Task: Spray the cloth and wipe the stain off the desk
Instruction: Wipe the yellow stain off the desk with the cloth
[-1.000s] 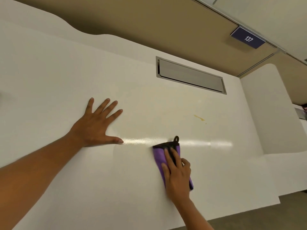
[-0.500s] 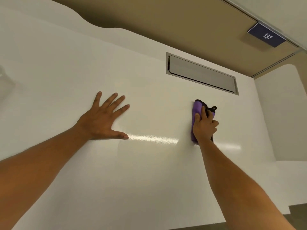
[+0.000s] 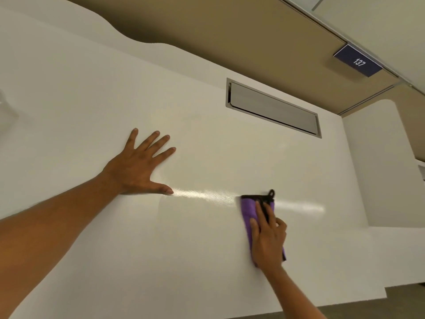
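A folded purple cloth [image 3: 249, 211] with a black edge and hanging loop lies flat on the white desk [image 3: 207, 261], right of centre. My right hand [image 3: 268, 238] presses down on the cloth, fingers spread over it. My left hand [image 3: 140, 168] rests flat on the desk to the left, fingers apart, holding nothing. No stain shows on the desk surface where a yellow mark was visible a second ago. No spray bottle can be clearly made out.
A grey metal cable hatch [image 3: 273, 108] is set into the desk at the back. A tan partition [image 3: 230, 31] rises behind it, with a dark sign reading 137 [image 3: 357, 61]. A second white desk section [image 3: 379, 169] adjoins on the right. A faint clear object [image 3: 5, 111] sits at the far left.
My right hand pushed the cloth up over the yellow stain, then drew it back toward me. The stain no longer shows. My left hand stayed flat.
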Available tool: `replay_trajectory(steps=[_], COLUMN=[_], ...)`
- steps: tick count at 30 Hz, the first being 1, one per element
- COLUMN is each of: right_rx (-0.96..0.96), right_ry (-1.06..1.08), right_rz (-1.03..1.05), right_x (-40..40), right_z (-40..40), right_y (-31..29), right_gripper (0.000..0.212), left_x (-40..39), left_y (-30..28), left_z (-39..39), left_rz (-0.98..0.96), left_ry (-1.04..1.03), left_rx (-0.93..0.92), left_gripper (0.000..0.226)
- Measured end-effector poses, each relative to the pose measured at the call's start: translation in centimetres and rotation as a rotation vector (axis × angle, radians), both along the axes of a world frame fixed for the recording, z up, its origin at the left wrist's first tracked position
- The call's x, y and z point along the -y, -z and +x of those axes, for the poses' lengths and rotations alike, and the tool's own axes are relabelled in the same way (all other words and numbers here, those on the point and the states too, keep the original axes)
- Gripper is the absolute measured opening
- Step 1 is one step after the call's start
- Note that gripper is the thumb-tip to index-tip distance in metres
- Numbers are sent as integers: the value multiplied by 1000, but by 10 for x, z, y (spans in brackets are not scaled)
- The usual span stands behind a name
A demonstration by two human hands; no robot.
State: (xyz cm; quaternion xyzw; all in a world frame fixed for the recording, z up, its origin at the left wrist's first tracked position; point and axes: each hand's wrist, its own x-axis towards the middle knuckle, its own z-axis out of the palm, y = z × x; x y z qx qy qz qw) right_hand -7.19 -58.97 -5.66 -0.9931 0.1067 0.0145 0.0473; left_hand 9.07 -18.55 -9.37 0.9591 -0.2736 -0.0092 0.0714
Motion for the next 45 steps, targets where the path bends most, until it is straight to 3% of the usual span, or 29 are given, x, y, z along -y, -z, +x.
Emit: replay_trajectory(steps=[5, 10, 16, 21, 25, 28, 31, 37, 41, 45], right_rx=[-19, -29, -46, -62, -53, -25, -33, -52, -52, -48], right_ry=[326, 193, -104, -239, -116, 151, 286, 28, -80, -103], right_rz=[-13, -16, -9, 45, -7, -29, -5, -46, 9, 6], right_x=[26, -42, -123, -115, -45, -19, -35, -124, -157, -112], right_z=[115, 183, 118, -2, -7, 59, 125, 131, 50, -39], right_y=[-12, -10, -4, 1, -6, -9, -11, -10, -3, 5], right_gripper=[54, 55, 53, 51, 47, 49, 55, 54, 53, 52], left_x=[0, 0, -1, -1, 0, -1, -1, 0, -1, -2], left_y=[2, 2, 1, -2, 0, -1, -3, -3, 0, 2], left_z=[-1, -1, 0, -1, 0, -1, -2, -1, 1, 0], left_rz=[10, 11, 6, 5, -9, -5, 7, 6, 6, 1], left_ry=[-1, -9, 4, -2, 0, -1, -2, 4, 15, 14], left_rx=[5, 12, 14, -17, -15, -12, -13, -20, 1, 3], left_gripper=[123, 123, 124, 126, 126, 126, 127, 125, 123, 124])
